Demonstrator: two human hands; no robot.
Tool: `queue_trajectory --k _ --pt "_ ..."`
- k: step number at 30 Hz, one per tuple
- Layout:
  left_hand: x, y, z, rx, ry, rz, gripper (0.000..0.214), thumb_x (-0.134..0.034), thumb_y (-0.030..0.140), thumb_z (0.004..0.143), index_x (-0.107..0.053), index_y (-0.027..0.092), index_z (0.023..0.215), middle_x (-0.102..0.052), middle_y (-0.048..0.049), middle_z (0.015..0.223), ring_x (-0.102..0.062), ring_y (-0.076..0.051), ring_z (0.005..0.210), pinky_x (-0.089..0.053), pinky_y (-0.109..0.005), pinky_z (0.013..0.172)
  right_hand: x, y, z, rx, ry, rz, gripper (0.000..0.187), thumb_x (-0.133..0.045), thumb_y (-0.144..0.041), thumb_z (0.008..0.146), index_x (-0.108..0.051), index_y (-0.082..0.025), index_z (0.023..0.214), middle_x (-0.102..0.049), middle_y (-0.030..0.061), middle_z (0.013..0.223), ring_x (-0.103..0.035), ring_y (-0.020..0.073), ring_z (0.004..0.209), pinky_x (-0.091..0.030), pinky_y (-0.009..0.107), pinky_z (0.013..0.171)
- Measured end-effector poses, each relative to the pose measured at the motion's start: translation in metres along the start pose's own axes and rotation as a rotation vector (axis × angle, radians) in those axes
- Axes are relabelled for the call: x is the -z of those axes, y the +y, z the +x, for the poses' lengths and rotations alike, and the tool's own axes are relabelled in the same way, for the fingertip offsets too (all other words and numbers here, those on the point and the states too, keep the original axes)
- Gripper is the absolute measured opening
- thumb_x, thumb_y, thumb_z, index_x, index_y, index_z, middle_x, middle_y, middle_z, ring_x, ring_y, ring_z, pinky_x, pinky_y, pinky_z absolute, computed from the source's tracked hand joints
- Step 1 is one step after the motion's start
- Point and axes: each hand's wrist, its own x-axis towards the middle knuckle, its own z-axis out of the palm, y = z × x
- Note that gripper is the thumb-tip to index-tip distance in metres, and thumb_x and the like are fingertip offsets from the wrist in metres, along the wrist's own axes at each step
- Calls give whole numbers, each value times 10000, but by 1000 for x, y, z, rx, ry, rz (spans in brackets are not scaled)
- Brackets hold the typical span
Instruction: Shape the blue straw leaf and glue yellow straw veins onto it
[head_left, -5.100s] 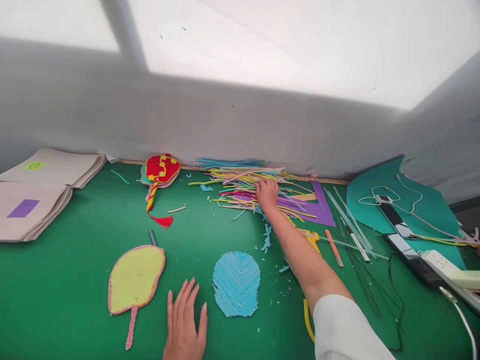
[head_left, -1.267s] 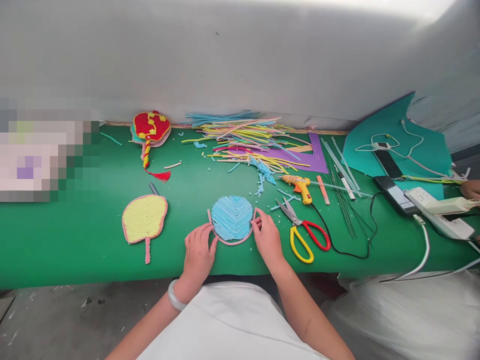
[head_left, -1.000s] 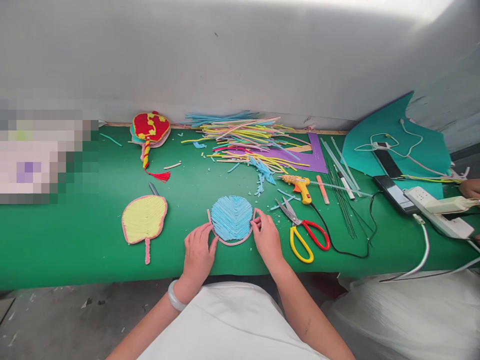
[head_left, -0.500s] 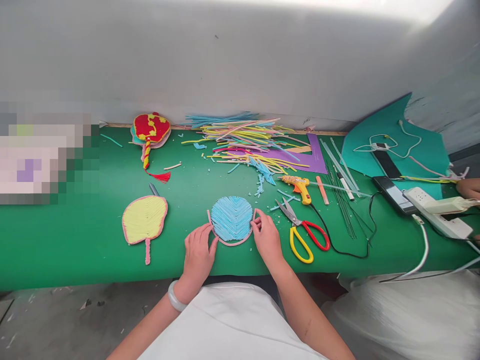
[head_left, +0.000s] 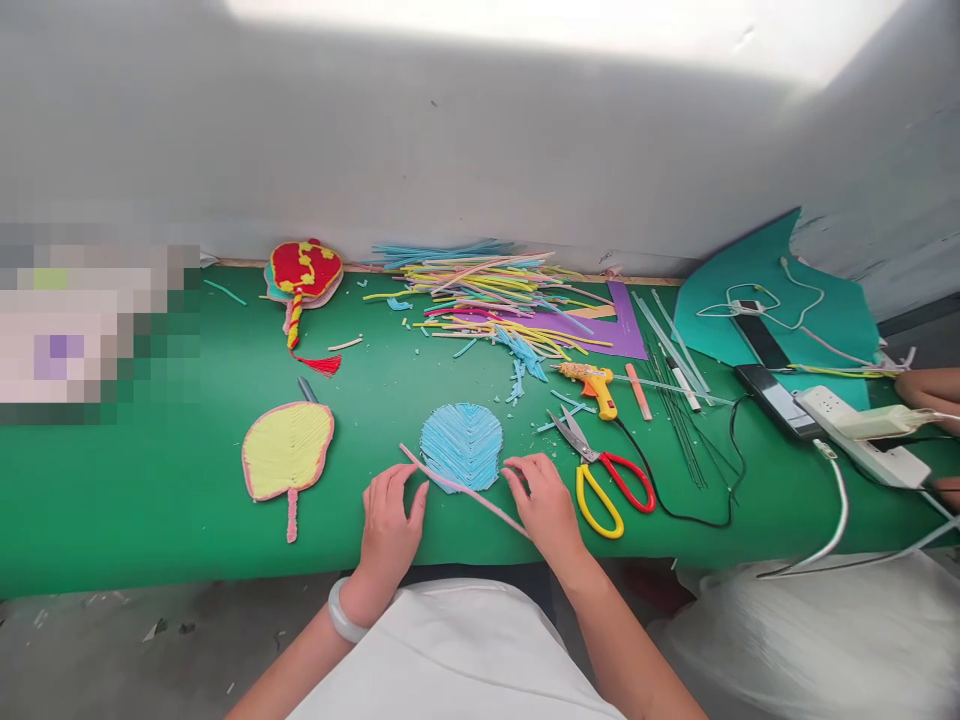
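A round blue leaf shape (head_left: 463,440) made of pipe cleaners lies flat in front of me. Across its lower edge runs a pink pipe cleaner (head_left: 469,491), nearly straight and slanting down to the right. My left hand (head_left: 393,522) is open beside the leaf's lower left, thumb apart from the fingers, close to the pink strip's upper end. On the other side my right hand (head_left: 546,503) is also open, its fingertips near the leaf's right edge. The strip's lower end reaches the side of that hand.
A yellow fan with pink edging (head_left: 288,452) lies left. Scissors (head_left: 596,465), a yellow glue gun (head_left: 592,385) and its black cord are on the right. Behind lie piled pipe cleaners (head_left: 480,285) and a red fan (head_left: 305,268). A power strip (head_left: 862,440) sits far right, near another person's arm.
The pink pipe cleaner was bent in a curve round the leaf's bottom, held at both sides. Both hands have let go, and it has sprung nearly straight across the lower edge.
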Motion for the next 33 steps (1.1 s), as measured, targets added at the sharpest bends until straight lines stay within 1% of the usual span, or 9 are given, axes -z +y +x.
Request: queue_trajectory --k 4,8,10,16,20,23,27,30,33 --pt "3 0 4 -13 57 -55 201 -544 248 947 -553 205 1144 -639 -94 1042 -594 -241 992 -472 -416 865 8 0 -10 67 -96 -25 217 -537 -439 951 -626 -244 986 -619 75 992 -603 242 928 -491 376 778" --pt "4 -1 15 -15 113 -95 194 -557 234 940 -550 211 1133 -638 -86 1052 -587 -236 1007 -474 -423 893 12 -10 -24 98 -195 -89 371 -734 -533 775 -596 -221 923 -607 48 933 -583 228 846 -481 361 716" --pt "4 -3 21 -10 133 -101 193 -556 238 941 -554 207 1131 -638 -87 1055 -586 -237 1012 -473 -432 904 9 -17 -32 154 -239 -122 411 -804 -488 714 -596 -217 942 -613 36 923 -571 222 821 -468 354 697" --pt "13 -8 49 106 216 -165 183 -555 292 935 -583 192 1086 -628 -88 1037 -590 -226 993 -493 -402 880 -12 -24 -46 192 -273 -111 67 -653 -185 887 -589 -205 884 -628 26 885 -564 197 799 -442 327 682" --pt "26 -8 94 186 367 -233 207 -565 309 927 -583 185 1092 -644 -84 1065 -597 -202 995 -488 -369 885 -12 -28 -46 180 -314 -130 106 -565 -161 931 -580 -194 832 -625 39 860 -554 201 775 -442 328 664" --pt "27 -8 132 220 509 -319 213 -542 318 944 -567 193 1114 -635 -75 1109 -597 -180 1035 -476 -348 922 10 -31 -37 157 -379 -108 123 -548 -178 945 -578 -200 827 -622 33 868 -554 193 780 -448 318 669" --pt "9 -13 160 211 598 -406 209 -508 304 961 -540 192 1135 -617 -78 1123 -598 -167 1032 -476 -331 922 63 -24 -3 186 -374 -144 133 -549 -219 952 -594 -215 827 -616 29 851 -556 194 797 -448 320 698" --pt "-11 -20 158 205 534 -392 211 -522 291 948 -544 189 1132 -624 -81 1075 -601 -181 1000 -475 -354 925 103 -13 43 261 -201 -225 159 -513 -262 969 -601 -212 846 -601 42 854 -551 196 795 -443 331 729" --pt "-26 -24 150 135 464 -320 234 -521 272 943 -544 177 1157 -622 -100 1064 -585 -209 1019 -461 -394 946 128 -11 109 387 26 -342 184 -513 -314 969 -609 -204 858 -601 54 838 -550 215 823 -434 340 756"
